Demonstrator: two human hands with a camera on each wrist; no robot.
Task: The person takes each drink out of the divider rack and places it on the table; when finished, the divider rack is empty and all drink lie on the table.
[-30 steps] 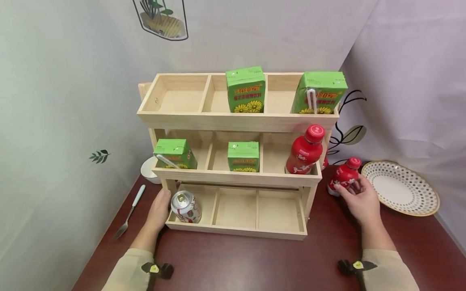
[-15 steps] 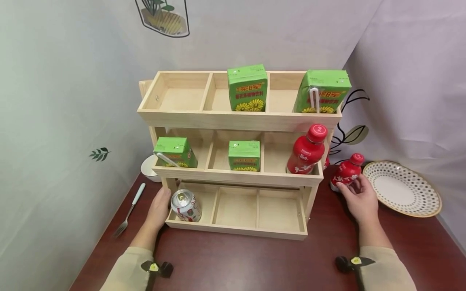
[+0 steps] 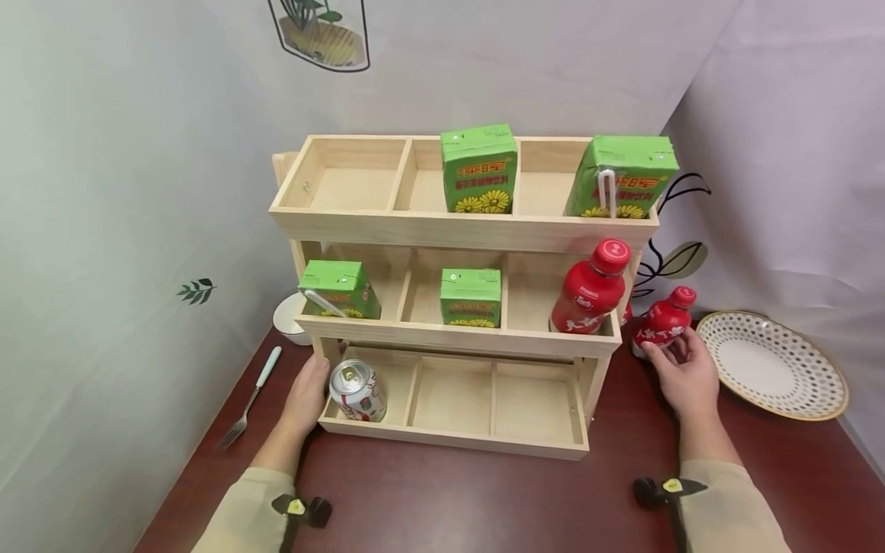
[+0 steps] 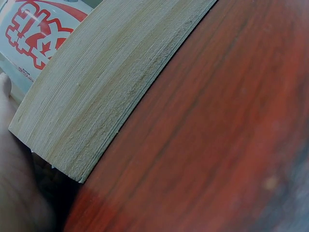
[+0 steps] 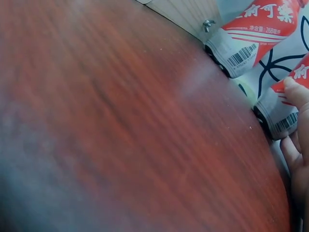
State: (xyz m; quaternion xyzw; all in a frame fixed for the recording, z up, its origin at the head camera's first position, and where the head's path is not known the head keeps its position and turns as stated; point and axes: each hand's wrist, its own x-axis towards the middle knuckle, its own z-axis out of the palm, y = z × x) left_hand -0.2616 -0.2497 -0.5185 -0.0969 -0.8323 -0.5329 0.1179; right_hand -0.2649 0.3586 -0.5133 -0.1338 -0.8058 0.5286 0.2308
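Note:
My right hand (image 3: 687, 376) grips a small red drink bottle (image 3: 665, 319) low on its body, thumb in front, between the shelf and the plate. In the right wrist view, the gripped bottle (image 5: 280, 118) has its base close to the tabletop; whether it touches cannot be told. Against the lower left side of a three-tier wooden shelf (image 3: 449, 439) rests my left hand (image 3: 304, 395), its far fingers hidden. Beside it, a silver drink can (image 3: 358, 393) stands in the bottom tier's left compartment. Another red bottle (image 3: 589, 292) stands in the middle tier's right compartment.
Green drink cartons fill several upper compartments, such as one carton (image 3: 480, 173) on top. A further red bottle (image 5: 258, 36) stands beside the shelf's back right. A dotted plate (image 3: 774, 369) lies right; a white bowl (image 3: 290, 319) and fork (image 3: 252, 395) lie left.
The right hand's bottle has shifted slightly away from me, toward the wall. My left hand has stayed at the shelf's side. The head view has turned a little.

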